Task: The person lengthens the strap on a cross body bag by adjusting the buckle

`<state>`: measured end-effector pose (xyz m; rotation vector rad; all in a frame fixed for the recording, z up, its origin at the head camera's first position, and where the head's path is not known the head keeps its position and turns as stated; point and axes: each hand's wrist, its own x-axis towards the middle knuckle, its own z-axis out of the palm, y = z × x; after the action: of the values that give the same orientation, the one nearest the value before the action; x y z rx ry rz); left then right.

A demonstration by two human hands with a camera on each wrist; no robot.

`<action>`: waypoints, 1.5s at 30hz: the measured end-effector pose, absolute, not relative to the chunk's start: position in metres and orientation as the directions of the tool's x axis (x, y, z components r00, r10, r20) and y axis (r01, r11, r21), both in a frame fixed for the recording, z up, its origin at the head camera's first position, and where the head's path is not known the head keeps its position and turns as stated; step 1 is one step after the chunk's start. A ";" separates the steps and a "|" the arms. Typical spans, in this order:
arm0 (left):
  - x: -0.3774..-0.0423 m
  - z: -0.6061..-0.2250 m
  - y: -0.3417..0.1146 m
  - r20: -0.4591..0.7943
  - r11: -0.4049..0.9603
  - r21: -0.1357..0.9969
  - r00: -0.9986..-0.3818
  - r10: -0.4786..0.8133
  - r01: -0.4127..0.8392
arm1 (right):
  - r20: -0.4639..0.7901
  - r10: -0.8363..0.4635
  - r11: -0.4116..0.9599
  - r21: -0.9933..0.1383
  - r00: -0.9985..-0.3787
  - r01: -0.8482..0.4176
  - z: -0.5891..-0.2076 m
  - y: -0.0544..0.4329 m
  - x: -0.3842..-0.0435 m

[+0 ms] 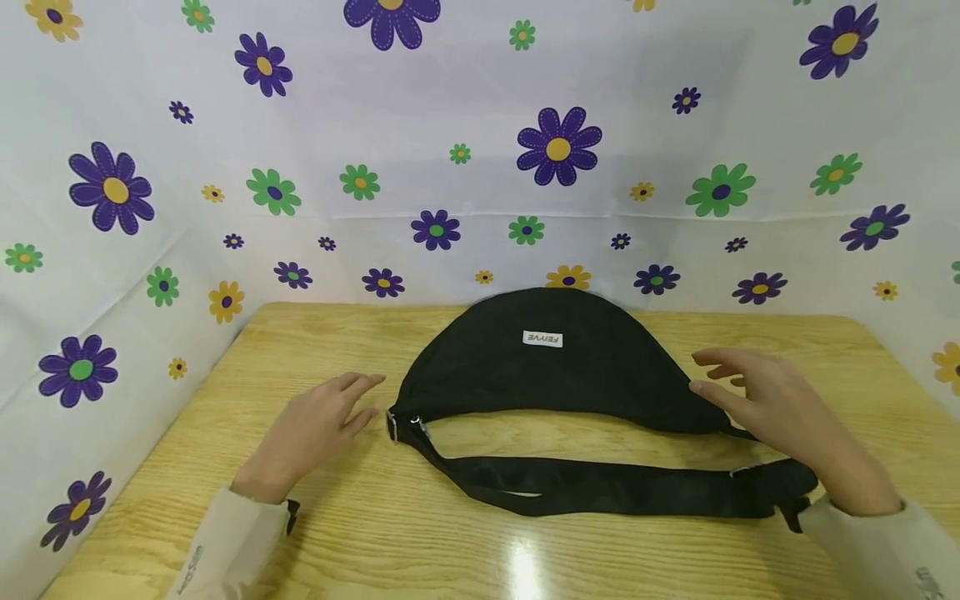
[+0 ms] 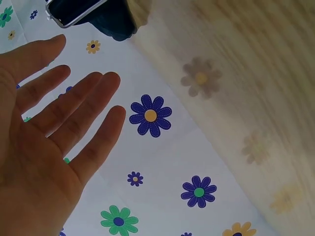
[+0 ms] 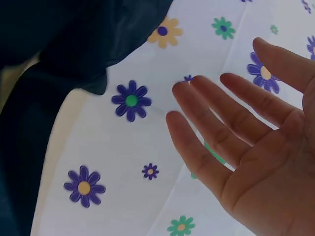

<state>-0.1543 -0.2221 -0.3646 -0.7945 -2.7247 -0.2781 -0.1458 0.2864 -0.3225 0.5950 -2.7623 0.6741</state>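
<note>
A black crescent-shaped waist bag (image 1: 540, 375) lies flat on the wooden table, its small white label showing upside down in the head view. Its wide black strap (image 1: 615, 487) loops along the near side, joined at the left by a metal buckle (image 1: 392, 425). Just left of that buckle hovers my left hand (image 1: 315, 429), fingers relaxed and holding nothing. My right hand (image 1: 780, 408) is over the bag's right end, fingers loosely bent with nothing in them. Both palms appear bare in the wrist views, the left hand (image 2: 64, 123) near the buckle (image 2: 74, 12).
The wooden table (image 1: 360, 533) reaches back to a white cloth (image 1: 465, 108) printed with purple, green and yellow flowers, which also hangs at both sides. A black clip end (image 1: 791, 512) of the strap lies beside the right sleeve (image 1: 870, 550).
</note>
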 end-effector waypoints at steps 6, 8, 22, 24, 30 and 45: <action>-0.151 -0.367 -0.223 0.263 0.827 0.219 -0.848 0.460 0.517 | 0.354 -0.339 0.748 -0.460 -0.871 -0.478 -0.317 0.271 -0.149; -0.150 -0.366 -0.223 0.253 0.819 0.262 -0.855 0.452 0.511 | 0.361 -0.354 0.720 -0.483 -0.863 -0.498 -0.316 0.264 -0.150; -0.152 -0.364 -0.222 0.217 0.661 0.517 -0.830 0.514 0.545 | 0.255 -0.459 0.598 -0.620 -0.851 -0.508 -0.310 0.222 -0.161; -0.152 -0.364 -0.221 0.198 0.651 0.549 -0.839 0.508 0.524 | 0.242 -0.482 0.569 -0.644 -0.842 -0.511 -0.310 0.216 -0.162; -0.153 -0.367 -0.221 0.157 0.635 0.610 -0.857 0.490 0.474 | 0.239 -0.524 0.503 -0.688 -0.817 -0.524 -0.311 0.198 -0.164; -0.154 -0.369 -0.219 0.071 0.592 0.717 -0.883 0.464 0.369 | 0.100 -0.642 0.343 -0.850 -0.760 -0.401 -0.324 0.163 -0.170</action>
<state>-0.1543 -0.2187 -0.3685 -0.7653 -2.9113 -1.2650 -0.1703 0.1634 -0.3240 1.1024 -2.7718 1.6240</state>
